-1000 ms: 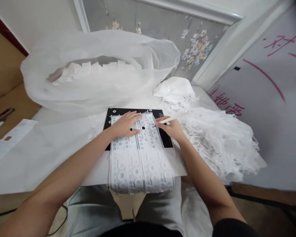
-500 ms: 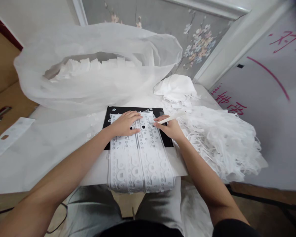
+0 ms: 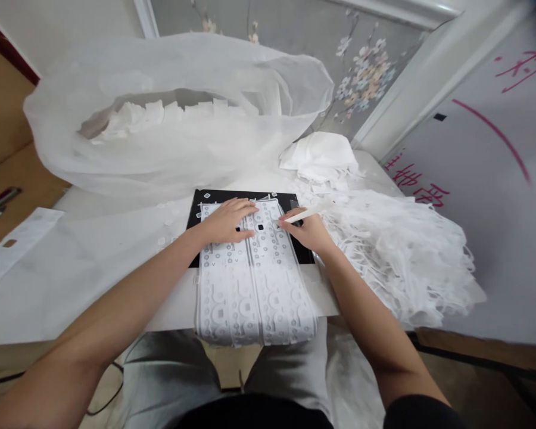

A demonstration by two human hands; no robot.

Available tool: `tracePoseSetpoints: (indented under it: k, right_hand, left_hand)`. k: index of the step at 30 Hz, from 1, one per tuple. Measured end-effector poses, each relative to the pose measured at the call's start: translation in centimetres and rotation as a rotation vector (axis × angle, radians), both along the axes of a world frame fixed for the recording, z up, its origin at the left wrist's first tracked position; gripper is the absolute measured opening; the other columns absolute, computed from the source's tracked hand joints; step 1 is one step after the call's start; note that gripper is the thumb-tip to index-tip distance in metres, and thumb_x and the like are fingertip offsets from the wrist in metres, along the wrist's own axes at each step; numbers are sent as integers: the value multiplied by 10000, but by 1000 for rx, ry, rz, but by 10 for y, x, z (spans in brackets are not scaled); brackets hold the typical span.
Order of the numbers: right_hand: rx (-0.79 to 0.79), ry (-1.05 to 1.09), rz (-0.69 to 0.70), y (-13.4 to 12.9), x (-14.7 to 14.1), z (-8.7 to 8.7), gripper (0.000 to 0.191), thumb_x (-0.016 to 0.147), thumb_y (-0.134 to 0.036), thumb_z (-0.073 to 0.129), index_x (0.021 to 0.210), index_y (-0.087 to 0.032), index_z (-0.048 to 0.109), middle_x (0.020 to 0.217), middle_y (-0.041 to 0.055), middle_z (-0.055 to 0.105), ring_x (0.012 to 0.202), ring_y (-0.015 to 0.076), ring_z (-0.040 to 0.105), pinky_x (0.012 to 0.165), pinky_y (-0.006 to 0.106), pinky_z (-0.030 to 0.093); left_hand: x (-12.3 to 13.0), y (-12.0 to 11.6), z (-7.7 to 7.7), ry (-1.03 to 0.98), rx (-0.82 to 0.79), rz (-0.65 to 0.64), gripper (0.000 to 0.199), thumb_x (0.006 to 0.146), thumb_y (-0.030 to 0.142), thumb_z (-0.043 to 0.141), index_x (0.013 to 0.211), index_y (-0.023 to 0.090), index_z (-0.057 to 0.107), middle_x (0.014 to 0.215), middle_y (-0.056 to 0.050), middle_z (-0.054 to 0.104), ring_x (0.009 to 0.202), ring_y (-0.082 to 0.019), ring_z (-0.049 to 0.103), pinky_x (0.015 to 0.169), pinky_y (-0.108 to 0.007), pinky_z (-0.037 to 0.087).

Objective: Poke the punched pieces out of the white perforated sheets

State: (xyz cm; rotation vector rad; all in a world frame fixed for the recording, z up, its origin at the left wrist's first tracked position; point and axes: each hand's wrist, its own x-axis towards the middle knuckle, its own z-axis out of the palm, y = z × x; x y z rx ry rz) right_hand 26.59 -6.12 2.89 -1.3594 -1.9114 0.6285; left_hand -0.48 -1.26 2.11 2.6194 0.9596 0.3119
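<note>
A long white sheet (image 3: 277, 286) with rows of grey die-cut shapes lies over a black board (image 3: 304, 255) and droops past the table's near edge. My left hand (image 3: 230, 221) rests on the sheet's upper left part, thumb and fingers spread. At the sheet's upper right, my right hand (image 3: 311, 229) grips a white pen-like tool (image 3: 301, 215), with its back end pointing up and right. The tool's tip is at or close to the sheet; contact is too small to make out. A square hole showing black lies between the hands.
Behind the board stands a big translucent plastic bag (image 3: 170, 143) with white pieces inside. A heap of thin white strips (image 3: 402, 256) lies to the right, below a crumpled white bundle (image 3: 324, 155). At far left is a flat white strip (image 3: 22, 247). A whiteboard (image 3: 486, 238) borders the right.
The camera view has shifted slightly. My right hand's tool tilts a little differently, its back end slightly lower and farther left. My left hand stays in place on the sheet.
</note>
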Motion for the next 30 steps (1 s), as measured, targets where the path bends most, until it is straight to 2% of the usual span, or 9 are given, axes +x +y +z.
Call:
tracePoseSetpoints:
  k: [3, 6, 8, 14, 19, 25, 27, 30]
  right_hand:
    - [71, -207, 31, -5, -5, 4, 157, 914, -332, 609, 815, -223, 664, 883, 58, 735, 871, 245, 680, 842, 393, 515]
    - [145, -380, 48, -10, -13, 4, 182, 966, -298, 515, 852, -229, 640, 849, 51, 727, 861, 241, 665, 1035, 446, 424]
    - [182, -433, 43, -11, -17, 3, 189, 976, -289, 496, 863, -239, 638, 825, 44, 725, 846, 235, 658, 1105, 456, 357]
    - [279, -522, -43, -11, -21, -3, 191, 979, -279, 483, 894, -243, 650, 729, 55, 685, 827, 239, 633, 1067, 458, 370]
    - [330, -479, -149, -9, -18, -3, 242, 1007, -313, 444, 866, -238, 626, 716, 38, 671, 795, 217, 629, 1050, 434, 373]
    - [345, -393, -223, -6, -18, -6, 263, 1005, -346, 440, 872, -238, 640, 810, 64, 698, 871, 257, 628, 1033, 467, 363]
    - [329, -338, -258, -2, -12, -6, 259, 993, -352, 451, 871, -238, 649, 845, 69, 704, 909, 269, 624, 1035, 477, 359]
    - [269, -147, -304, 7, 11, -4, 261, 982, -378, 443, 922, -237, 654, 941, 78, 703, 1006, 287, 607, 1033, 487, 372]
  left_hand:
    - [0, 0, 0, -3, 2, 3, 671, 929, 587, 551, 1484, 227, 444, 1569, -105, 409, 1464, -309, 334, 1224, -488, 212]
    - [0, 0, -1, -12, 3, 7, 684, 918, 599, 563, 1475, 218, 457, 1558, -112, 423, 1460, -319, 341, 1217, -490, 230]
    - [0, 1, -2, -24, 6, 4, 704, 909, 610, 573, 1479, 216, 451, 1556, -112, 427, 1461, -323, 341, 1218, -494, 230]
    - [-1, 2, -5, -68, 3, 19, 777, 881, 647, 601, 1498, 214, 412, 1557, -116, 433, 1473, -321, 329, 1229, -498, 221]
    - [1, 1, -1, -58, 8, 24, 780, 878, 646, 603, 1494, 202, 421, 1546, -122, 445, 1463, -325, 344, 1227, -501, 227]
    - [3, 2, -1, -65, 10, 20, 758, 880, 636, 602, 1481, 203, 435, 1531, -127, 458, 1435, -323, 377, 1200, -496, 274]
    - [3, 2, -1, -69, 11, 24, 765, 876, 635, 607, 1480, 198, 434, 1530, -130, 458, 1435, -325, 375, 1201, -493, 272]
    - [2, 1, -2, -62, -7, 40, 787, 877, 636, 604, 1501, 201, 406, 1559, -128, 421, 1459, -332, 340, 1209, -499, 258]
